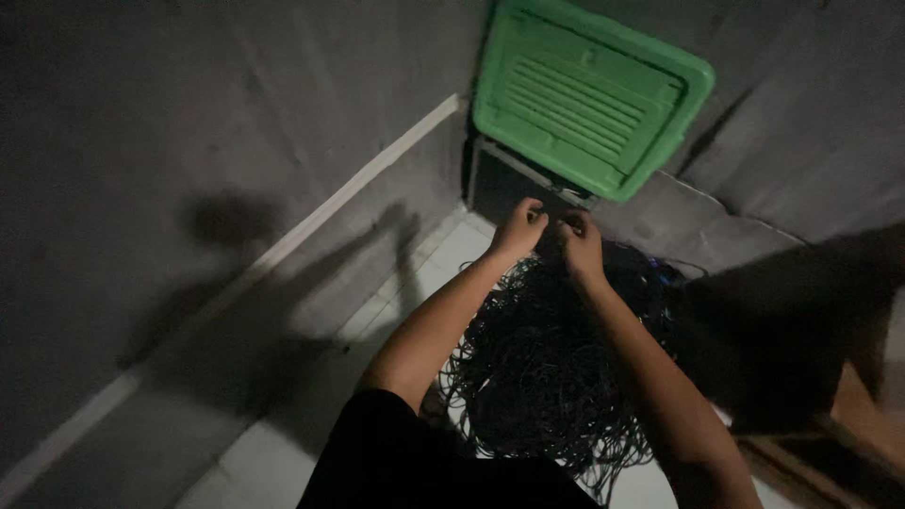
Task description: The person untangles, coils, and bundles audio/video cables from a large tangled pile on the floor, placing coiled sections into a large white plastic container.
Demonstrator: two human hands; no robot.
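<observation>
A big tangle of thin dark cords (542, 368) lies on the pale floor (273, 452), just under the person's forearms, and it reaches up to both hands. The left hand (518, 229) and the right hand (582, 243) are close together at the upper edge of the tangle, with the fingers curled in; each seems to pinch some strands between thumb and fingers, but the light is weak and the exact grip is not clear. Just above the hands a green plastic crate lid (589, 94) leans tilted against the grey wall (189, 141). A black sleeve (396, 462) shows at the bottom. On the right there is a brown wooden piece (858, 424) in the shadow.
</observation>
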